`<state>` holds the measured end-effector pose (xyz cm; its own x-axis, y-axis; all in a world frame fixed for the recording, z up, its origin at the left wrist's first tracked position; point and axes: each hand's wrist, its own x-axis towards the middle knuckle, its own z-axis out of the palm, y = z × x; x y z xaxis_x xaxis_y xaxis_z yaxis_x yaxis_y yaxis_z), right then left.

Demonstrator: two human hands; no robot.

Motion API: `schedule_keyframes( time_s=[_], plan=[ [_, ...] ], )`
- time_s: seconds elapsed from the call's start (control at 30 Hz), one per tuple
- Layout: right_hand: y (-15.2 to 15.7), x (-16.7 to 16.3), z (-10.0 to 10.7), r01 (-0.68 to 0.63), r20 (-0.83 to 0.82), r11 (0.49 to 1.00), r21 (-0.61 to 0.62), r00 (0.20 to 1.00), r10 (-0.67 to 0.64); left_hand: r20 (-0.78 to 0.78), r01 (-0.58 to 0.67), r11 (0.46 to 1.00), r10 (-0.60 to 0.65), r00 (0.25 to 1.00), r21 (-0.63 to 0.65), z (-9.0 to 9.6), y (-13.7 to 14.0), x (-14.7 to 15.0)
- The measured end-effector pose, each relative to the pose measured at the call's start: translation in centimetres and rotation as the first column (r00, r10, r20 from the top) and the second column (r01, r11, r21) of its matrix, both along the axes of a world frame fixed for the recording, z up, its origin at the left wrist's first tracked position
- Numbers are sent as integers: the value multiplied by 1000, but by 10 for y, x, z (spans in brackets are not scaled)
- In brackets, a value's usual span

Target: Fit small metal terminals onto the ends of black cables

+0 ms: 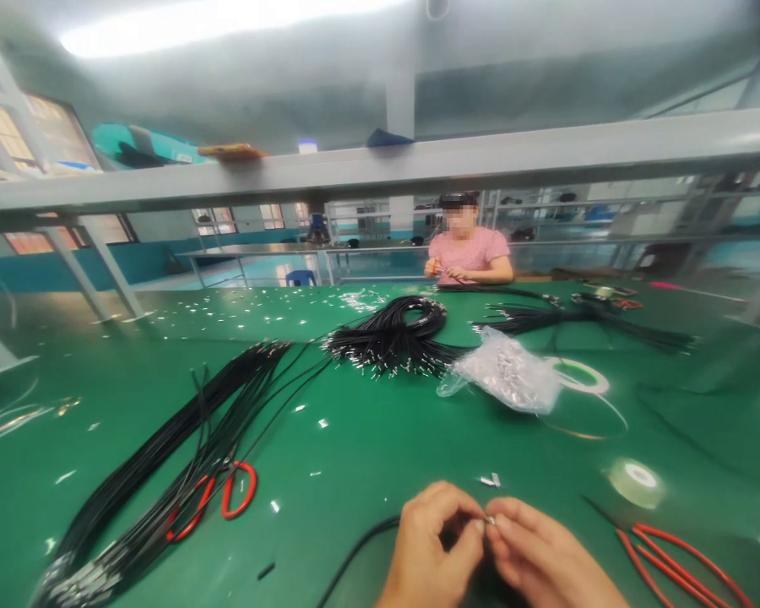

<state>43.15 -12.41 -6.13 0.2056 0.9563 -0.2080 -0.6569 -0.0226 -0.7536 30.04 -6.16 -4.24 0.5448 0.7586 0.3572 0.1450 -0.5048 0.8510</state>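
At the front of the green table, my left hand (434,545) is closed round a thin black cable (361,540), which trails off to the lower left. My right hand (541,549) meets it fingertip to fingertip, pinching a small silvery piece (490,520) at the cable's end. The fingers hide most of that piece, so its exact kind does not show. Just beyond the hands lie small silvery bits (491,481). Red-handled scissors (668,557) rest to the right of my right hand, and a roll of clear tape (637,483) lies behind them.
Bundled black cables (165,456) with another red-handled pair of scissors (237,490) lie left. A coiled cable bundle (399,338), a plastic bag of small parts (510,371) and a white-rimmed spool (579,376) sit farther back. A shelf beam (380,169) spans above; a co-worker (472,253) sits opposite.
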Motion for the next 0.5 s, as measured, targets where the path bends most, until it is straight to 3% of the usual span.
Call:
schedule_keyframes(
  time_s=[0.1, 0.3, 0.4, 0.5],
  plan=[
    [1, 0, -1, 2, 28, 1000, -20, 1000, -2, -21, -4, 999, 4, 1000, 41, 0, 0, -1],
    [-3, -8, 8, 77, 206, 997, 23, 975, -80, -41, -23, 1000, 23, 999, 7, -1, 1, -2],
    [-4, -10, 13, 123, 394, 990, 64, 909, -138, -54, -32, 999, 32, 998, 3, -1, 1, -3],
    [-6, -7, 14, 113, 591, 988, 110, 791, -156, -89, -45, 999, 44, 995, -7, -2, -1, -2]
  ],
)
